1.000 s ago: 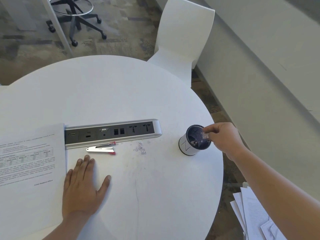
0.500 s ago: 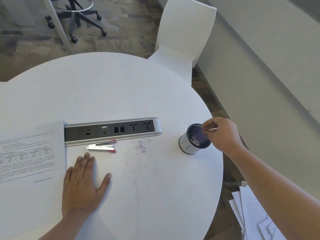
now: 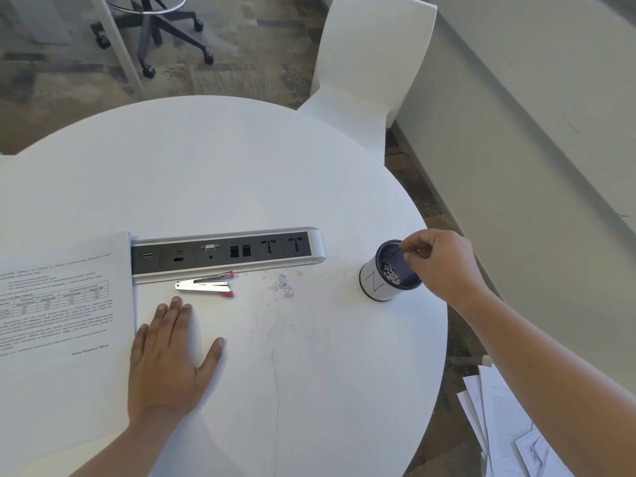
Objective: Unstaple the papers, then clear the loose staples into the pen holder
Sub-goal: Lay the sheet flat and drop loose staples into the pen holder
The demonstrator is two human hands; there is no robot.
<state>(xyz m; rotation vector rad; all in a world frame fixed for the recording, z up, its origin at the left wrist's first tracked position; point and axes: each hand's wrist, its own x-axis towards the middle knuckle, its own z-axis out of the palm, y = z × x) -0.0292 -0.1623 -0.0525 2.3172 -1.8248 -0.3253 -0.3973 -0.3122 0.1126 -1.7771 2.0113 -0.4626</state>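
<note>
Head view: right hand (image 3: 444, 263) has lifted slightly off the pen holder (image 3: 378, 287) rim, fingertips pinched over its mouth; cannot tell if a staple remains between them. Loose staples (image 3: 284, 287) still heaped on the surface (image 3: 309, 373). Left hand (image 3: 168, 366) flat, fingers spread. More trips likely.

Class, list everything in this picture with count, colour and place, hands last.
Round white table: one, centre.
Printed white paper sheet: one showing, table's left.
Silver-and-black socket panel: one, beside the paper.
Silver stapler with red tips: one, before the panel.
Loose silvery staples: small pile, right of stapler.
White-wrapped black mesh pen holder: one, table's right edge.
White moulded chair: one, behind table.
Dark castor chair base: one, top left floor.
Loose white sheets: several, lower right floor.
Left hand: flat on table.
Right hand: fingertips pinched over pen holder.
</note>
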